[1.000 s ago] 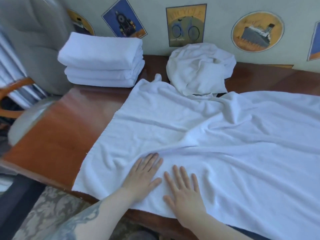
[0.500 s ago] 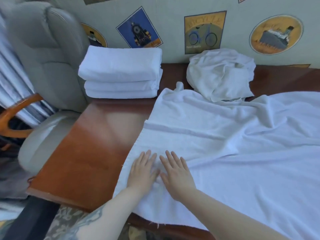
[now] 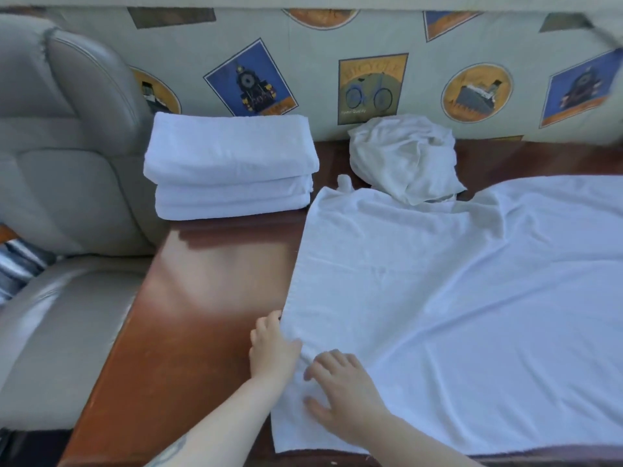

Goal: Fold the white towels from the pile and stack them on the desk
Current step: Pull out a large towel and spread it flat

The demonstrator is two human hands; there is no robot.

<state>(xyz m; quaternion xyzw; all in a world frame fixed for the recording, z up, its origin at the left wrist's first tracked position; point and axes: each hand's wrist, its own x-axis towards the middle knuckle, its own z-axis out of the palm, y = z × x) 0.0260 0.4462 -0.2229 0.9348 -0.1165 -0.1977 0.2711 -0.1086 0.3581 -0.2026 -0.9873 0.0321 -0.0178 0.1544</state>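
A large white towel [image 3: 438,315] lies spread flat over the right part of the wooden desk [image 3: 202,315]. My left hand [image 3: 273,348] grips the towel's left edge, its fingers tucked under the cloth. Just to its right, my right hand [image 3: 340,389] rests on the towel near the front corner, with bent fingers and thumb pinching the fabric. A small fold bunches up between the two hands. A stack of three folded white towels [image 3: 229,163] stands at the back left of the desk. The crumpled pile [image 3: 404,160] of white cloth lies at the back, touching the spread towel's far edge.
A grey padded armchair [image 3: 67,197] stands against the desk's left side. A wall [image 3: 320,79] covered with train, bicycle and ship pictures closes off the back. Bare wood shows between the stack and my hands.
Both hands have slid left across the towel to its left edge. They lay flat before; now the left hand has taken hold of the edge and the right hand's fingers have curled.
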